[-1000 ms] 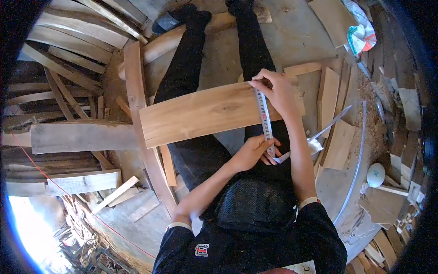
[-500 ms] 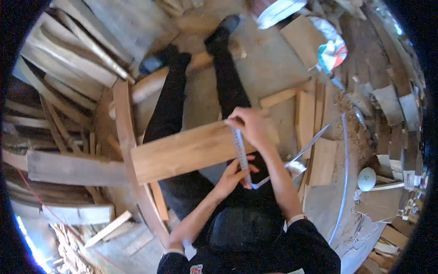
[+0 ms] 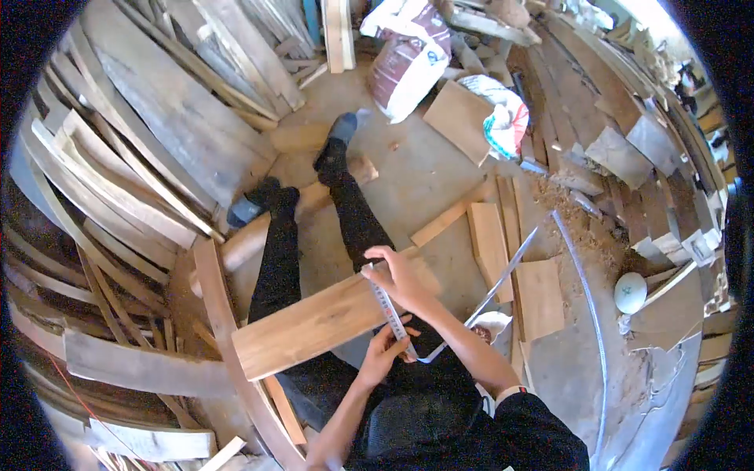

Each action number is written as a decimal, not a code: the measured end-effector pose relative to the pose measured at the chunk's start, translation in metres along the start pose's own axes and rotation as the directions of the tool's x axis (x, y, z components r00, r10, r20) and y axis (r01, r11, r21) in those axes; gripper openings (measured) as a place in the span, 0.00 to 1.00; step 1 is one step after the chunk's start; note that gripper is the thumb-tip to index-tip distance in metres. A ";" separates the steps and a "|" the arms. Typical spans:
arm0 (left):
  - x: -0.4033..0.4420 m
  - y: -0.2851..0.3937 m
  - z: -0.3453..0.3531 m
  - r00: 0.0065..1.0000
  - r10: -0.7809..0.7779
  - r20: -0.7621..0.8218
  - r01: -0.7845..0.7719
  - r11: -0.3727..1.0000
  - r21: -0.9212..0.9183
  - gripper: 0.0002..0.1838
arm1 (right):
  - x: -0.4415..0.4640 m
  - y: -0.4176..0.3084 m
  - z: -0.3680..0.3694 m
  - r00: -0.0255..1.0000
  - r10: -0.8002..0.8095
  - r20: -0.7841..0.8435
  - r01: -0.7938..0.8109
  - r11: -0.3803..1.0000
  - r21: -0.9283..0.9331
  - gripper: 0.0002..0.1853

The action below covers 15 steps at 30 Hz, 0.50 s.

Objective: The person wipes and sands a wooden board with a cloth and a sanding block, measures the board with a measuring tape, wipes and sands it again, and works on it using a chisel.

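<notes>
Across legs, wooden plank: prob. stiff, mod. weight, best held by long edges. R hand pinches measuring tape at plank's far edge; L hand grips it lower, near side; tape likely light, bendy.

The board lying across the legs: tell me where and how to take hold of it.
Grip the board by its near long edge, left of the left hand, coming from the near side, thumb on top, fingers beneath. It lies broad face up, so its edge likely suits best; the gap between the legs should leave finger room, and the tape measure crosses it farther right.
</notes>
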<state>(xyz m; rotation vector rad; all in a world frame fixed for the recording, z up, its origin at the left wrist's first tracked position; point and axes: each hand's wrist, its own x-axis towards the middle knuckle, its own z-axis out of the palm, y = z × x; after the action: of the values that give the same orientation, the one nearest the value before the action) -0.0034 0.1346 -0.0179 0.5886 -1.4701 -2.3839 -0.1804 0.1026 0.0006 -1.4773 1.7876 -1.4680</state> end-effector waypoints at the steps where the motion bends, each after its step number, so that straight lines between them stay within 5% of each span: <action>1: 0.003 -0.006 -0.002 0.999 -0.046 0.002 0.046 0.999 0.019 0.23 | -0.009 -0.006 -0.006 0.999 -0.034 -0.038 0.031 0.997 -0.070 0.24; 5: 0.014 -0.009 0.002 0.993 -0.063 0.102 0.059 0.997 0.048 0.15 | -0.067 -0.038 -0.035 0.999 0.040 -0.032 -0.042 0.998 -0.049 0.25; 6: 0.016 -0.010 0.003 0.986 -0.057 0.154 0.050 0.997 0.052 0.13 | -0.075 -0.059 -0.049 0.931 0.326 0.163 -0.330 0.944 0.000 0.21; 7: 0.018 -0.007 0.008 0.985 -0.054 0.162 0.045 0.998 0.053 0.13 | -0.082 -0.074 -0.063 0.752 0.554 0.357 -0.591 0.807 -0.007 0.19; 10: 0.027 -0.006 0.020 0.957 -0.085 0.276 0.042 0.987 0.157 0.14 | -0.129 -0.030 -0.054 0.979 0.195 0.055 -0.199 0.977 0.074 0.16; 13: 0.029 -0.001 0.030 0.944 -0.180 0.278 0.077 0.936 0.345 0.15 | -0.139 -0.033 -0.071 0.932 0.360 0.033 -0.361 0.931 0.057 0.15; 15: 0.021 0.013 0.037 0.952 -0.150 0.268 0.047 0.933 0.358 0.18 | -0.139 -0.028 -0.071 0.945 0.300 -0.132 -0.296 0.954 0.054 0.14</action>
<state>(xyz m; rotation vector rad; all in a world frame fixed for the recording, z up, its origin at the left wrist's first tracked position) -0.0393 0.1489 0.0041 0.4036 -2.0649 -2.3788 -0.1735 0.2607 0.0095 -1.0515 1.9565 -1.4650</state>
